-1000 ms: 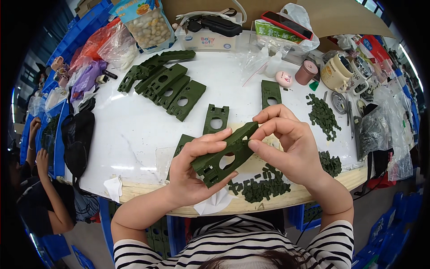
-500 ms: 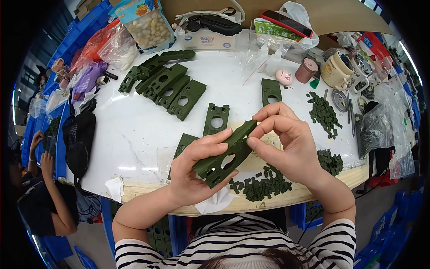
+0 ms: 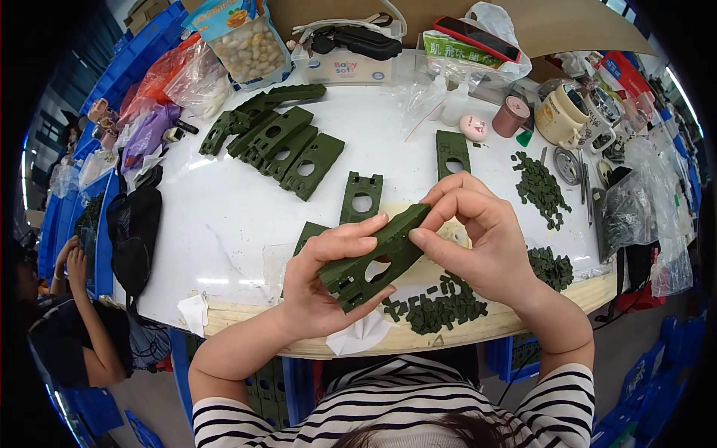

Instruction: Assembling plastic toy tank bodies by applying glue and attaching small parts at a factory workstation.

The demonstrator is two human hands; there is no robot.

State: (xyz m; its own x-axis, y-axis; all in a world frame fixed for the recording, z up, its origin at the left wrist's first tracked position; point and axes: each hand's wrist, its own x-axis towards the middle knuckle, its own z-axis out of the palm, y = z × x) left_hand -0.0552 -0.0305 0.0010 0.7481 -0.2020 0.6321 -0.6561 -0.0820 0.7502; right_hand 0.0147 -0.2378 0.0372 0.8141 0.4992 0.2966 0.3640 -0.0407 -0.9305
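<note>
Over the front of the table, my left hand [image 3: 317,280] is closed around a dark green plastic toy hull [image 3: 396,237] with a large round hole. The hull is tilted, its far end up and to the right. At that end, my right hand [image 3: 478,239] has its thumb against the hull's side and its forefinger at the tip; whether a small piece sits under those fingers is hidden. Loose small green plastic pieces [image 3: 444,308] lie in a pile below the hands. Just beyond stands a similar hull [image 3: 361,201], and another hull [image 3: 452,153] lies farther right.
Several more hulls [image 3: 284,145] lie at the back left. Two further piles of small pieces [image 3: 541,190] are on the right. Mugs [image 3: 560,116], a tissue box [image 3: 343,67] and a snack bag [image 3: 250,48] line the back. A co-worker's hands [image 3: 71,261] show at far left.
The hull has tilted slightly in my left hand, and its side faces me more. My right thumb has shifted a little to the left along it.
</note>
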